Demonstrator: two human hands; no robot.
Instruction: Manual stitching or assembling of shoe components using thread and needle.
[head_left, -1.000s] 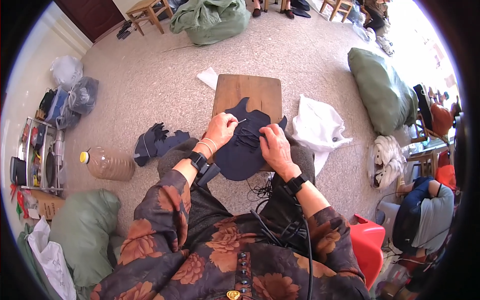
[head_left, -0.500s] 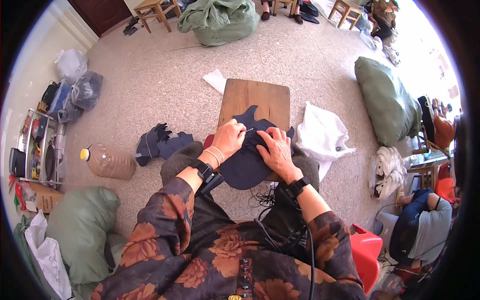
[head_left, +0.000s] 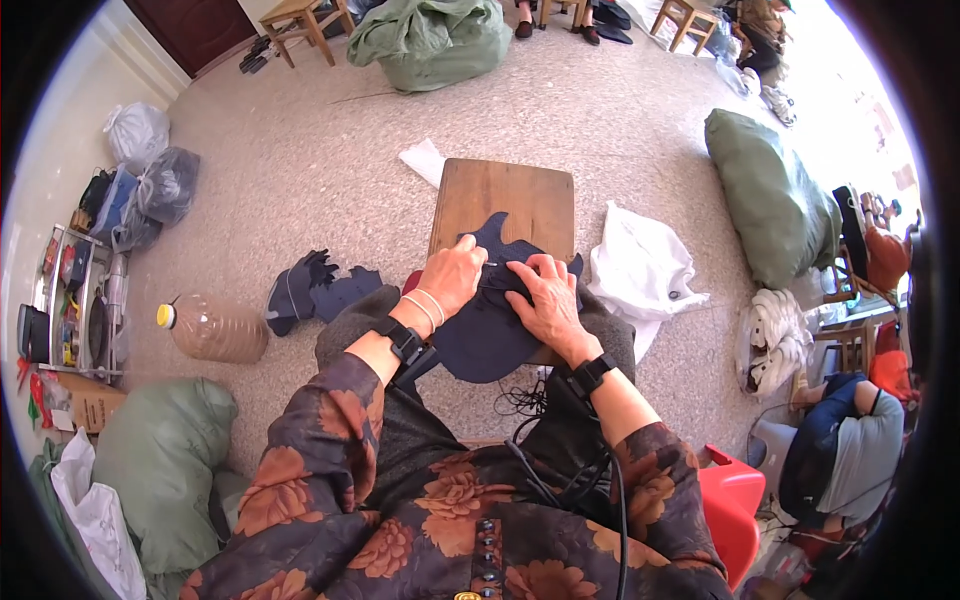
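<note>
A dark navy fabric piece point(head_left: 490, 340), with a rounded near end and pointed far flaps, lies over the near part of a wooden stool point(head_left: 505, 190) and my lap. My left hand point(head_left: 452, 275) is closed in a pinch over its left side. From the fingertips sticks out a thin, light-coloured tool point(head_left: 490, 264), too small to tell its kind. Just to the right, my right hand point(head_left: 550, 305) grips the same fabric with bent fingers, its thumb and forefinger close to the tool's tip. The fabric directly beneath both hands is hidden.
Left of my knees are dark fabric pieces point(head_left: 310, 290) and a large yellow-capped plastic jug point(head_left: 220, 328). A white plastic bag point(head_left: 645, 265) lies right of the stool. Green sacks point(head_left: 770, 195) stand around. Black cables point(head_left: 520, 400) hang by my lap, near a red plastic seat point(head_left: 728, 505).
The whole view has shifted slightly. Both hands stay at the same place on the fabric, with only slight finger movement around the thin tool.
</note>
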